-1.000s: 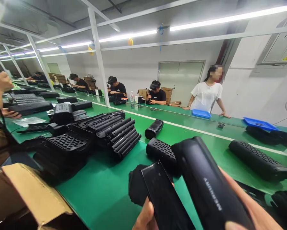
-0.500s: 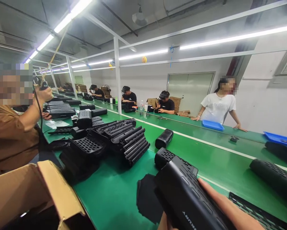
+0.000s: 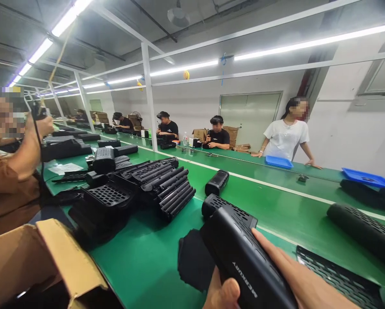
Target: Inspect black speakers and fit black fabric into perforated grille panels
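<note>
A long black casing [image 3: 240, 257] with white MERKURY lettering is held tilted, low in the head view. My left hand [image 3: 223, 291] grips its near left side, the thumb bent against the lettered face. Along its right side lies my right hand [image 3: 295, 268], fingers stretched forward and pressed to the surface. Just past its far end sits another black casing [image 3: 223, 208] with slots, partly covered by the held one. Left of it, a flat dark pad or sheet [image 3: 192, 259] lies on the green bench [image 3: 137, 257]. Right of my right hand is a slotted black panel [image 3: 334, 274].
Slotted black shells [image 3: 160, 184] are piled to the left. An opened cardboard box [image 3: 67, 262] stands at lower left. Another casing [image 3: 217, 183] lies ahead, and a long one [image 3: 362, 227] at right. Blue trays [image 3: 278, 162] and co-workers line the far side; one person [image 3: 15, 171] works at left.
The view has shifted slightly to the right. The held casing has turned a little, so the full MERKURY lettering shows, and more of both hands is visible.
</note>
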`<state>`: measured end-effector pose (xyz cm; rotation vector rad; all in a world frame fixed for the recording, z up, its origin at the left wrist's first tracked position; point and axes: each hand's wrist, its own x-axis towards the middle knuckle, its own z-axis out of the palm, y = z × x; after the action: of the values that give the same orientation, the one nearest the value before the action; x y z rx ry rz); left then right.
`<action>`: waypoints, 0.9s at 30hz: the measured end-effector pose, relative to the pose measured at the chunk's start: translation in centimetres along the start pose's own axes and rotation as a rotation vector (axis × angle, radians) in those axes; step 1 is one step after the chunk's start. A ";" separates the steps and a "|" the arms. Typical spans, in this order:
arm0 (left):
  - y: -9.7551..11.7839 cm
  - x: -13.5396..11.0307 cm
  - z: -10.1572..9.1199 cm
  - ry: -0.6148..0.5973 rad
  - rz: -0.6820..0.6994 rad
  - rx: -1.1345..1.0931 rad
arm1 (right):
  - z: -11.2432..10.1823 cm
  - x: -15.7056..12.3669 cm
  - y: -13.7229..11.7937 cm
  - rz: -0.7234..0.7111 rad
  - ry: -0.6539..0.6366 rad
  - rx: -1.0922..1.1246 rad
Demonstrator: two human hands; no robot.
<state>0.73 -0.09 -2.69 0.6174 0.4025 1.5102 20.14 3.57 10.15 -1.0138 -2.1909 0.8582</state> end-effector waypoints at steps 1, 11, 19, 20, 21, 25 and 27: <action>0.3 0.1 0.3 0.014 0.008 -0.011 | -0.6 0.0 -0.2 -0.019 -0.013 0.008; 5.9 3.5 2.5 0.072 0.096 -0.001 | 4.3 -0.4 3.9 -0.147 0.463 0.041; 9.3 7.1 4.4 -0.154 0.151 0.184 | 0.2 2.8 2.5 -0.252 0.549 0.110; 10.3 7.6 4.6 -0.160 0.192 0.200 | -0.8 2.8 2.6 -0.264 0.550 0.111; 11.5 8.1 4.8 -0.150 0.250 0.229 | -1.7 2.8 2.7 -0.282 0.557 0.103; 15.8 10.5 5.2 -0.162 0.404 0.490 | -4.5 2.4 3.6 -0.312 0.542 0.045; 16.9 12.0 5.6 -0.256 0.355 0.597 | -5.4 2.1 3.9 -0.269 0.515 0.052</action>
<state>-8.90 10.33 13.47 1.3967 0.5710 1.6169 24.54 8.89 11.11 -0.7836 -1.7979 0.4625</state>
